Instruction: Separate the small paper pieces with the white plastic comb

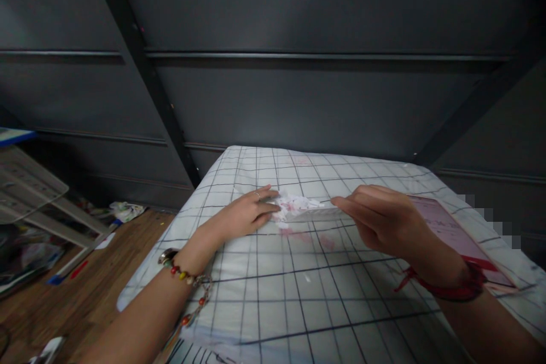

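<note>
"Nearest is the left forearm (145,298), ringed by a beaded bracelet (182,275). What's past it?"

"Left hand (243,217), fingers loosely spread, touching a crumpled white tissue (298,203) on the grid-patterned cloth (264,284)."

"And the right hand (381,219)?"

"Curled, fingertips pinched together, apparently on the tissue's flatter end; the tissue lies between both grips. Just right of that pinch is a pink-faced panel (447,227), too blurred to identify."

"Which step, then?"

"I'd judge: steadying one end while holding the other taut. Next calls for light left pressure and a gentle pinch; thin tissue could tear."
</note>
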### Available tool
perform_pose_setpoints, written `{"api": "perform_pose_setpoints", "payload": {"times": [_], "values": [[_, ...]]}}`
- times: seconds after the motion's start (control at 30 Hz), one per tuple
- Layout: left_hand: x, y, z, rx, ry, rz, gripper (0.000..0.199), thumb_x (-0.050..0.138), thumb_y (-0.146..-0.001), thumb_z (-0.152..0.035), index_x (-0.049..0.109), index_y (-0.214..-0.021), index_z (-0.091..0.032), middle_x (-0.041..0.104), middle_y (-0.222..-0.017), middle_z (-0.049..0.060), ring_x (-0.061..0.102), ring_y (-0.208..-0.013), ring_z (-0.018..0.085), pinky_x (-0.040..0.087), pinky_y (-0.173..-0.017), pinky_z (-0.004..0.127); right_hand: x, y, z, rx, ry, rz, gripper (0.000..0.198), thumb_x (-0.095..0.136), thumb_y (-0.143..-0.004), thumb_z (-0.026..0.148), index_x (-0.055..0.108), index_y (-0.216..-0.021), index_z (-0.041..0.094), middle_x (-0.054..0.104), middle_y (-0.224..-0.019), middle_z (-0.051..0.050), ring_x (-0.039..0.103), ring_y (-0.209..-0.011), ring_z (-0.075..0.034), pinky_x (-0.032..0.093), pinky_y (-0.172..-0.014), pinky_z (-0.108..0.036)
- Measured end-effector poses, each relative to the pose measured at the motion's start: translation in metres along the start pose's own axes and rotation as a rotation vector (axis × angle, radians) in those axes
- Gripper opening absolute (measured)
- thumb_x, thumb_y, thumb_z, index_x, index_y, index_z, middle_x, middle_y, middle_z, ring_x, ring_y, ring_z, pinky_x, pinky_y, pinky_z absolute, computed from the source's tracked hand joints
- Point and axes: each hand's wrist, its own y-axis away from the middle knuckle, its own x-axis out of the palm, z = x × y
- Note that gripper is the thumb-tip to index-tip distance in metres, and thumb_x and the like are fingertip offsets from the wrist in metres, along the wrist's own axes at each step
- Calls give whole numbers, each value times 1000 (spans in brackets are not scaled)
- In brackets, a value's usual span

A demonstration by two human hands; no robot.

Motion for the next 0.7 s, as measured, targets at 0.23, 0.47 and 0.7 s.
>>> {"api": "perform_pose_setpoints", "payload": {"times": [0.23,0.47,0.7], "values": [[2,1,2,3,-19,-4,26,50,-91,-15,63,-114,-14,48,-136,13,36,-131,26,35,-106,42,1,-1,0,23,52,10,27,37,-75,0,54,-88,17,47,-56,2,38,-53,-11,29,-50,-25],[4,2,5,17,-41,-23,26,51,-91,-18,62,-114,-15,49,-135,12,39,-129,25,36,-106,42,0,1,-3,47,44,2,26,38,-77,1,56,-90,16,49,-59,2,39,-55,-11,29,-52,-24],[4,2,4,7,-42,-17,26,49,-93,-20,63,-113,-11,49,-135,15,39,-129,27,35,-106,43,0,0,-1,83,111,25,27,38,-75,0,58,-85,15,49,-57,1,39,-55,-12,29,-51,-25]]}}
